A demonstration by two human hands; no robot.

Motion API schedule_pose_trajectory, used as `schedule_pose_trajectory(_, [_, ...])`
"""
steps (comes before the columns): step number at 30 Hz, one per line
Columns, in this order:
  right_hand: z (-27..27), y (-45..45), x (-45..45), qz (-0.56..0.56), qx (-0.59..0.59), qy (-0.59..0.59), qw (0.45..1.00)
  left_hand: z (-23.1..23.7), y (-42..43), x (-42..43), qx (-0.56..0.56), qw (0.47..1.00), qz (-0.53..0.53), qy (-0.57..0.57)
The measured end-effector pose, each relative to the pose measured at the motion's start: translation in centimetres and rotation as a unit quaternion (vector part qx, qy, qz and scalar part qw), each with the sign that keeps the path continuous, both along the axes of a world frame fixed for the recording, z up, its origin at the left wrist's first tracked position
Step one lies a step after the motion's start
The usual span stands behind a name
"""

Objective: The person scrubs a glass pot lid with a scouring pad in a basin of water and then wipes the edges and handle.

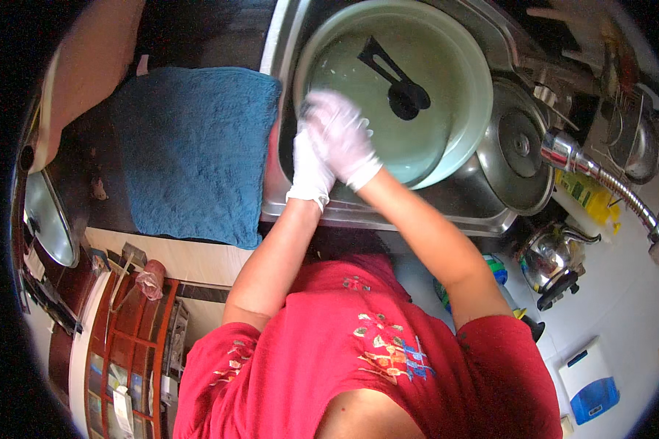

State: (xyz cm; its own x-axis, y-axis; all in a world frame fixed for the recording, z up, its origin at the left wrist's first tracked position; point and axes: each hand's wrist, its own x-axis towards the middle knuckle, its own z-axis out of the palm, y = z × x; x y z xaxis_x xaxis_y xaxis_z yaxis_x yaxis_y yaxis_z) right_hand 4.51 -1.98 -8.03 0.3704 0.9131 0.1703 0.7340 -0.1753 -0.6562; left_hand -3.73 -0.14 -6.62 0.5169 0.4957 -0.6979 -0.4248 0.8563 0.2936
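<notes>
Both my hands wear thin white gloves and press together at the left rim of a pale green basin (475,60) of water, blurred by motion. My right hand (343,131) lies over the fingers of my left hand (312,164). A small dark patch shows at the fingertips; whether it is a held item, I cannot tell. In the basin's water rests a black utensil (401,90) with a split handle and a rounded end, apart from my hands. The basin stands in a stainless steel sink (362,215).
Left of the sink a blue towel (197,153) covers part of the dark counter. A round metal lid (519,145) leans at the basin's right, near a flexible chrome faucet (598,170). Further right are a yellow-labelled bottle (587,197) and a steel kettle (549,255).
</notes>
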Motion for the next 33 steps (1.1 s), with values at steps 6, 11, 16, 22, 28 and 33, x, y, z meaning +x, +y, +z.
schedule_pose_trajectory(6, [1.2,0.2,5.5,-0.092,-0.075,-0.044,0.992,1.9,1.7,0.7,-0.158,0.983,-0.084,0.025])
schedule_pose_trajectory(11, [2.1,0.1,1.0,0.075,0.013,0.005,0.997,1.5,0.9,0.3,-0.104,0.995,0.007,-0.010])
schedule_pose_trajectory(16, [2.2,-2.9,4.6,0.025,-0.036,-0.058,0.997,1.4,1.6,0.5,-0.171,0.984,-0.041,0.037])
schedule_pose_trajectory(22, [2.3,-0.2,2.8,0.032,-0.029,-0.043,0.998,0.8,1.1,0.8,-0.118,0.990,0.013,0.077])
schedule_pose_trajectory(28, [4.5,-2.5,-0.8,0.089,-0.009,-0.011,0.996,2.4,1.2,0.4,-0.147,0.989,-0.006,-0.008])
schedule_pose_trajectory(33, [2.5,-9.2,7.1,-0.144,-0.079,-0.006,0.986,2.3,1.6,0.7,-0.084,0.990,-0.109,0.023])
